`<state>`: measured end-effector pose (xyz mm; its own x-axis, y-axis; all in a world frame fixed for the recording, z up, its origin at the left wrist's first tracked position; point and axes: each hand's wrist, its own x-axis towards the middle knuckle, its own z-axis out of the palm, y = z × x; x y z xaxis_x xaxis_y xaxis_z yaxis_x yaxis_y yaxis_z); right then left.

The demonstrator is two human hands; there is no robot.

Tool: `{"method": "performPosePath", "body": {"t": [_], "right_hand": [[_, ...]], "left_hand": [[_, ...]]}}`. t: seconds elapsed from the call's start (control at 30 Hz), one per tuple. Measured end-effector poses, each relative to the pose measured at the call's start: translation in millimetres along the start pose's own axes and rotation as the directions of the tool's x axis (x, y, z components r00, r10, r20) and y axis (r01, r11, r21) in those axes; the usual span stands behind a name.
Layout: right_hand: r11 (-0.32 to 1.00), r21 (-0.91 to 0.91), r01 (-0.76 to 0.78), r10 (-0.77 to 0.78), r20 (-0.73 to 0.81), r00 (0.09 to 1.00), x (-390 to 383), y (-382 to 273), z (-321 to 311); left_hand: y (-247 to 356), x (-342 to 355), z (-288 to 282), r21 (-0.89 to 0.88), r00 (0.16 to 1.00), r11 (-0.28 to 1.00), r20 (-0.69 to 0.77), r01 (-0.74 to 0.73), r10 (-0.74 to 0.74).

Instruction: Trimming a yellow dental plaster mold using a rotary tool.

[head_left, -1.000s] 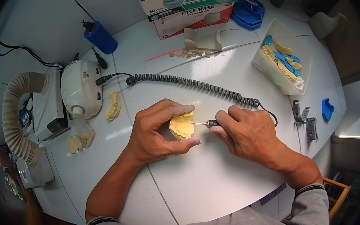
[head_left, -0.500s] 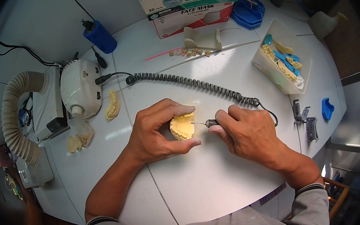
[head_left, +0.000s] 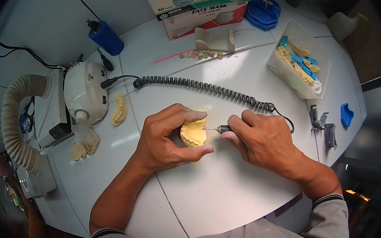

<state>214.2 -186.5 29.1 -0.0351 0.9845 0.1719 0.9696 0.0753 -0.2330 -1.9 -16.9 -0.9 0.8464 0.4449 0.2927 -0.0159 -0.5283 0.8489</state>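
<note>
Left hand (head_left: 162, 140) part-closed, yellow dental cast (head_left: 194, 134) pinched between thumb and fingers; right hand (head_left: 263, 137) wrapped round handpiece (head_left: 223, 129). Cast likely light, rigid (teeth probably chip-prone): hold by outer sides.

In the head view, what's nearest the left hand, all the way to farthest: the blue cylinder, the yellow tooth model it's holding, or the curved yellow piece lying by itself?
From the left hand:
1. Yellow tooth model: held right in it.
2. Curved yellow piece: off to its left.
3. Blue cylinder: back left, farthest.
</note>
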Motion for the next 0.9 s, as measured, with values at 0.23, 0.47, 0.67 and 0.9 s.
{"method": "performPosePath", "body": {"t": [0.23,0.47,0.67,0.9], "right_hand": [[1.000,-0.002,-0.005,0.005,0.028,1.000,0.8,-1.0,-2.2],[1.000,-0.002,-0.008,0.008,0.007,1.000,-0.2,-1.5,-0.1],[1.000,-0.001,-0.002,0.002,-0.011,1.000,-0.2,-0.4,0.4],[1.000,-0.003,0.002,-0.002,-0.016,1.000,0.5,0.0,0.6]], "left_hand": [[-1.6,-0.9,0.2,0.004,1.000,1.000,0.003,0.001,-0.001],[-2.5,-1.0,0.0,-0.007,1.000,1.000,-0.003,-0.001,0.000],[0.1,-1.0,-0.1,-0.016,1.000,1.000,-0.001,0.024,-0.024],[0.6,-1.0,-0.9,0.013,1.000,1.000,0.014,0.017,-0.017]]}}
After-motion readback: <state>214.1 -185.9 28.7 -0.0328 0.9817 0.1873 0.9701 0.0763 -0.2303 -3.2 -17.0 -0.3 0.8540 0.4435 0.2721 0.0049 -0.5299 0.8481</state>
